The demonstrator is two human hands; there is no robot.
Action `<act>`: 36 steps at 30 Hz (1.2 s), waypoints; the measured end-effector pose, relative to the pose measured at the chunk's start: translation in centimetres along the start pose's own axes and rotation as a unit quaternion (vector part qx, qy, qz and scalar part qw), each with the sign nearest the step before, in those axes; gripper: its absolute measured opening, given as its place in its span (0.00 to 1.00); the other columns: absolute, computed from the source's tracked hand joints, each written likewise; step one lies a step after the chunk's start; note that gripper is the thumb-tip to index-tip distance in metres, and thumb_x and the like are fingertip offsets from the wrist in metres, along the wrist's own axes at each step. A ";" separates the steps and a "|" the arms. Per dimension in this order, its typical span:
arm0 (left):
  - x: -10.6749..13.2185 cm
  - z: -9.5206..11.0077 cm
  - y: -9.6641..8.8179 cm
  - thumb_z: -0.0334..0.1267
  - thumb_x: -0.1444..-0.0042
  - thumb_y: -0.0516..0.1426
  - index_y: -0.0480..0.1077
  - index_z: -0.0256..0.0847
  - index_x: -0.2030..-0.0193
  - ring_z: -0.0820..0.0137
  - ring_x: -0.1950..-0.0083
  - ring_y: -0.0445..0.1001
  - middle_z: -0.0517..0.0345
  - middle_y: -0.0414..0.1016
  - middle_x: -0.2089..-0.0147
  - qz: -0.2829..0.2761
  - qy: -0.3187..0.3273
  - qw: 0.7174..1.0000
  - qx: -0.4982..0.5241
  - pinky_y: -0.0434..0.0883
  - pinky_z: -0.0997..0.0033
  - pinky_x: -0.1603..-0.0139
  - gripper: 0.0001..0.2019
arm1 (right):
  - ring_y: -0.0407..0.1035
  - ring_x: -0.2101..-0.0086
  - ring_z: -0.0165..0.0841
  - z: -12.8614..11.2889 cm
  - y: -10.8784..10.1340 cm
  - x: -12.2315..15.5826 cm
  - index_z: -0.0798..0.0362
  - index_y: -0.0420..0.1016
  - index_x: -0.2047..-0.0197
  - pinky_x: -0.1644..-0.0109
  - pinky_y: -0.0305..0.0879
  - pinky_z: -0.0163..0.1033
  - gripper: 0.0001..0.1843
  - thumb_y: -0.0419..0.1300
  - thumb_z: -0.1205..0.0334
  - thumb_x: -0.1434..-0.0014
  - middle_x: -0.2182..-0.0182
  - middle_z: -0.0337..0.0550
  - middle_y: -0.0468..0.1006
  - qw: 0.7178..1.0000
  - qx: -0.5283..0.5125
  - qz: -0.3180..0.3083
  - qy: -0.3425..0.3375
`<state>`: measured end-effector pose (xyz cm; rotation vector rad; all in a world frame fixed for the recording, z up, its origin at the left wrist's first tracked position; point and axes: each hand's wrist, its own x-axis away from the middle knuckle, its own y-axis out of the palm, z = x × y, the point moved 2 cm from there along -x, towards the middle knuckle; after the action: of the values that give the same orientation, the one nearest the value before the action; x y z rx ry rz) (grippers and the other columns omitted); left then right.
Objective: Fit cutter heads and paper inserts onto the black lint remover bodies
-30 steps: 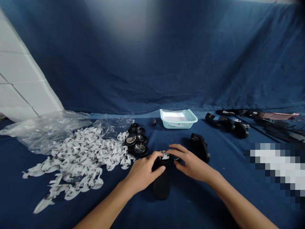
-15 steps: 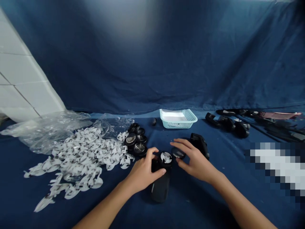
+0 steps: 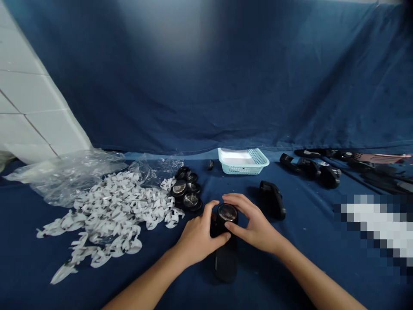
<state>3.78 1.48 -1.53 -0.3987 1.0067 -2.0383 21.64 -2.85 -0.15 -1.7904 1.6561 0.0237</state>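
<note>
Alignment matters: left hand (image 3: 196, 237) grips black body (image 3: 226, 263), right hand (image 3: 256, 226) pinches round mesh cap (image 3: 227, 212), seemingly seated on top; joint is hidden, so press squarely and evenly.

Black shaver body (image 3: 226, 262) with round mesh cap (image 3: 227, 212)
Body lies lengthwise on blue cloth (image 3: 322, 241), head end far; cap sits on head, mesh up.

- The bench (image 3: 306, 258), draped in dark blue cloth, filled the lower frame.
- White curved pieces (image 3: 112, 211) and a clear plastic bag (image 3: 64, 172) lay at left.
- Round mesh caps (image 3: 187, 191) clustered left of centre.
- A pale basket (image 3: 242, 160) sat behind, at centre.
- A black body (image 3: 226, 262) lay at lower centre.
- Black parts (image 3: 309, 167) lay at right.
</note>
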 end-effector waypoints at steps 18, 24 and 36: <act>-0.1 0.0 0.0 0.50 0.47 0.58 0.48 0.47 0.36 0.55 0.60 0.78 0.54 0.77 0.56 0.005 -0.008 1.000 -0.019 0.68 0.65 0.67 0.35 | 0.68 0.50 0.39 0.7 0.7 0.2 0.41 0.60 0.37 0.43 0.67 0.49 0.41 0.70 0.64 0.52 0.40 0.47 0.59 0.996 -0.055 0.040 0.060; -0.1 -0.1 0.0 0.50 0.48 0.60 0.48 0.48 0.36 0.54 0.57 0.78 0.54 0.76 0.54 0.005 -0.012 1.000 -0.004 0.70 0.62 0.63 0.36 | 0.70 0.50 0.41 0.7 0.1 0.5 0.42 0.60 0.38 0.41 0.65 0.54 0.35 0.68 0.59 0.47 0.42 0.48 0.65 0.994 -0.060 0.050 0.079; 0.0 0.1 0.2 0.49 0.47 0.59 0.50 0.48 0.37 0.55 0.56 0.78 0.54 0.77 0.53 0.007 -0.014 1.000 -0.017 0.70 0.61 0.61 0.33 | 0.71 0.55 0.39 0.8 0.4 0.3 0.42 0.64 0.41 0.51 0.69 0.48 0.29 0.65 0.62 0.45 0.47 0.46 0.68 0.993 -0.011 0.089 0.075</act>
<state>3.94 1.38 -1.61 -0.4360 1.0247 -2.0000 21.73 -2.69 -1.08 -1.6906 1.9247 -0.0127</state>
